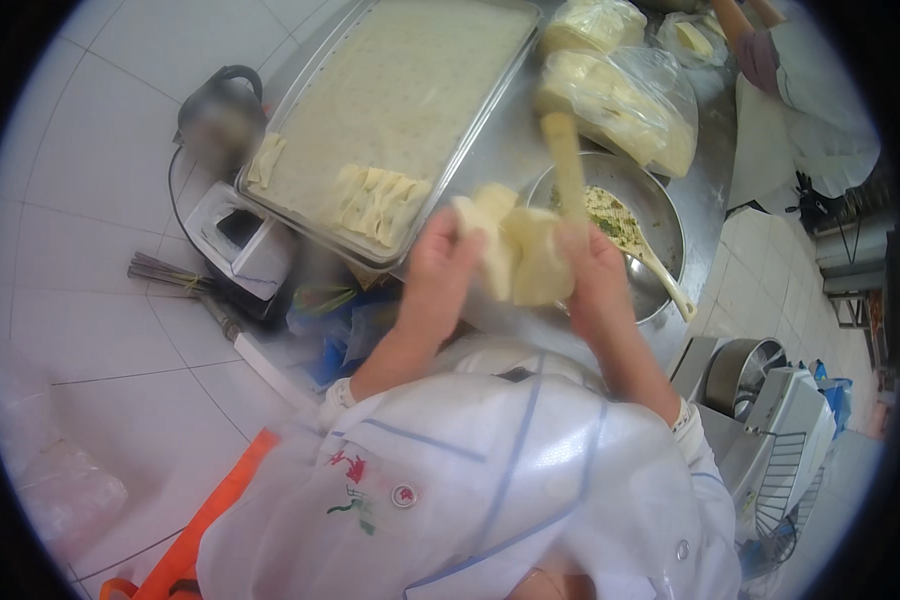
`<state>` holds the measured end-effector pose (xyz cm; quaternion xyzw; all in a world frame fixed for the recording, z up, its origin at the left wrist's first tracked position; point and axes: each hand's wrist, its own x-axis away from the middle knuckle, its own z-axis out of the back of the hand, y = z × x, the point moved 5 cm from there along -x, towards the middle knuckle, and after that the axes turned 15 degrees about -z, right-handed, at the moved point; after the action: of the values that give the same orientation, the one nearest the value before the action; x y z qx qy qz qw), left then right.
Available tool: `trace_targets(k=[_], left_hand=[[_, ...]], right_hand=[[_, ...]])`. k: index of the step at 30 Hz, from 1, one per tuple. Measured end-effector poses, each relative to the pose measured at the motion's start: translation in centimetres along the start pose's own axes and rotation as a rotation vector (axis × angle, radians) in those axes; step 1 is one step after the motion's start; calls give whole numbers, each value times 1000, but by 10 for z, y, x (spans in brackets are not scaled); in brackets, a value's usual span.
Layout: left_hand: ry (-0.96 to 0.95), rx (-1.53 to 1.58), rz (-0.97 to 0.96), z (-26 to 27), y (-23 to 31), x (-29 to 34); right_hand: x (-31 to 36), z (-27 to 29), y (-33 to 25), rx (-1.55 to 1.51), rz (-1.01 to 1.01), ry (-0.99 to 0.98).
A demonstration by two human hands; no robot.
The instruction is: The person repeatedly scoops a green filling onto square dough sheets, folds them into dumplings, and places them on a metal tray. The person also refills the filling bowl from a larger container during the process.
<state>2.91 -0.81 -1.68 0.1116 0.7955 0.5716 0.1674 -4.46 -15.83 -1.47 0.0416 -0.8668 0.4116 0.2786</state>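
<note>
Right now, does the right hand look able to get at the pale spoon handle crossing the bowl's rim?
Probably yes: the spoon handle lies just right of the right hand, with nothing visible between them. That hand holds pale dough, though, so its grip would likely need freeing first.

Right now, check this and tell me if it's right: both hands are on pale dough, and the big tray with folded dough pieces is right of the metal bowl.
The side is wrong: the head view shows the tray with folded dough pieces left of the metal bowl. Left hand and right hand are on pale dough.
</note>
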Motion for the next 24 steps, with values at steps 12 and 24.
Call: trace_targets(k=[12, 24], left_hand=[[206, -301, -512, 40, 69, 9], [-33, 1305, 349, -4, 9, 21]], right_hand=[[-53, 8, -26, 596, 164, 186], [93, 116, -24, 1292, 54, 334]])
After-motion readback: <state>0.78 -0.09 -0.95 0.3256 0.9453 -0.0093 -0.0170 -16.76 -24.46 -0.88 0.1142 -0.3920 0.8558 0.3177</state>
